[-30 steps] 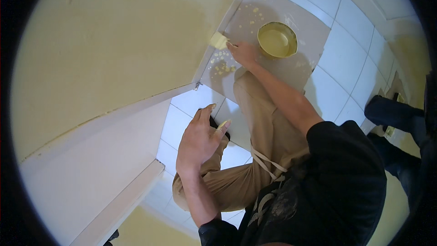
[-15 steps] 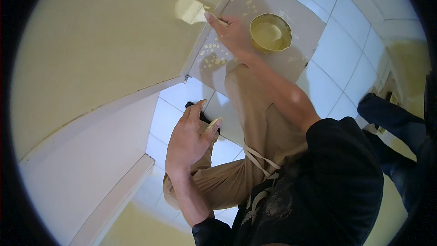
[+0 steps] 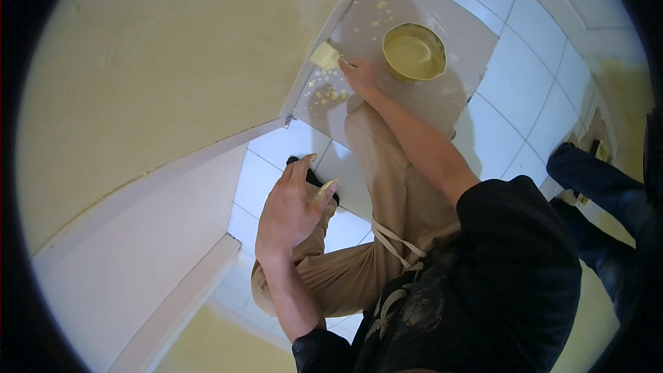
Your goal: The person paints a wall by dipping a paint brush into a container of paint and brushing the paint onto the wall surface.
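Note:
My right hand is closed round the handle of a wide paintbrush. Pale yellow paint coats its bristles, which sit by the foot of the yellow wall, above a grey-brown protective sheet. Just right of the brush, a round paint pot stands on the sheet with yellow paint inside. My left hand hangs in the air over my bent leg, holding nothing. Its fingers and thumb are apart, with yellow paint on the tips.
Yellow drips spot the sheet, and white floor tiles surround it. A low baseboard runs under the wall to a corner. Another person's dark trouser legs are at the right. A white door panel stands at the top right.
My right hand has drawn the brush off the wall, downward and right, to the wall's foot over the sheet. My left hand has hardly moved.

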`<state>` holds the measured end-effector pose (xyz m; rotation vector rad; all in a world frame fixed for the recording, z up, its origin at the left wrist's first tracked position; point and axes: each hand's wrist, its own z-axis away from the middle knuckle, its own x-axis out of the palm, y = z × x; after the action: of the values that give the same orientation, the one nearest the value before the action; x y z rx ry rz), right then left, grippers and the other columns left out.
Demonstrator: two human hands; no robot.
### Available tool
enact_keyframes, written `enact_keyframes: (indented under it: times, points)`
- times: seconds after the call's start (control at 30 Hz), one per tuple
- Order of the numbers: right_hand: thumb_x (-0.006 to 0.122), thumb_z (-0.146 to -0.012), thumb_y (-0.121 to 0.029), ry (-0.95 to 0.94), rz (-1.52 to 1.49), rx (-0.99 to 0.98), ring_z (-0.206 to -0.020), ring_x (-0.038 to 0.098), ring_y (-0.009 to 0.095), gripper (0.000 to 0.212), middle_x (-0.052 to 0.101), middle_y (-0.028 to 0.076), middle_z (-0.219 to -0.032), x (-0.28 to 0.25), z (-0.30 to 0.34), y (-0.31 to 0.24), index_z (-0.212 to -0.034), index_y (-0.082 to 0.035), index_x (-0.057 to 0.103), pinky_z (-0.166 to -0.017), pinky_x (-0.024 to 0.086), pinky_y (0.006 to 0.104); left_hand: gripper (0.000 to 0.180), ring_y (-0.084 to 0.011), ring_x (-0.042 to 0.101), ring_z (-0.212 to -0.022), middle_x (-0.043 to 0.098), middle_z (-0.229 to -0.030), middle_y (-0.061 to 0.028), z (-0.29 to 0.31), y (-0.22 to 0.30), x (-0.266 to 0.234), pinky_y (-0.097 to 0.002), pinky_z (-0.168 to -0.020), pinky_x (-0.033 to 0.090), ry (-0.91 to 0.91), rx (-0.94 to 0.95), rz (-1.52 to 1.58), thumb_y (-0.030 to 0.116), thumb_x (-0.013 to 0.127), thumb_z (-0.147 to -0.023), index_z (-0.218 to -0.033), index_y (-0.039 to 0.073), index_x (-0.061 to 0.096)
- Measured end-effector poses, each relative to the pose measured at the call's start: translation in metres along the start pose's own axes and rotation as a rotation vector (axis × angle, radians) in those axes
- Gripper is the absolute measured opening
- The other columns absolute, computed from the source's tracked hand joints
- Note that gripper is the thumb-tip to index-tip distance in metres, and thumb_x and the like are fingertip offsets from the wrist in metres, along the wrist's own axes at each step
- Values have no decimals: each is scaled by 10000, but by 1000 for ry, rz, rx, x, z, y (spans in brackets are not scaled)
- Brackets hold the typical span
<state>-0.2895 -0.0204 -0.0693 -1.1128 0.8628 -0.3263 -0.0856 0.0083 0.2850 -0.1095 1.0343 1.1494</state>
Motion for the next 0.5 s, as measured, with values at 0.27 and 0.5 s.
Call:
enact_keyframes:
  times: [0.27, 0.5]
  points:
    - [640, -944, -483, 60, -13, -125, -564, 597, 263, 536, 582, 201, -593, -6, -19, -54, -775, 21, 708, -601, 464, 436, 604, -391, 645, -1122, 620, -1307, -221, -4, 6, -3, -448, -972, 518, -5, 35, 7, 376, 720, -928, -1368, 5, 539]
    - [682, -931, -517, -21, -224, -112, -561, 448, 129, 547, 488, 65, -539, -67, 7, -131, -788, 10, 696, -554, 405, 350, 597, -402, 609, -1201, 606, -1329, -230, -1, 1, 2, -454, -1026, 489, -46, 0, -20, 401, 694, -940, -1352, -6, 546]
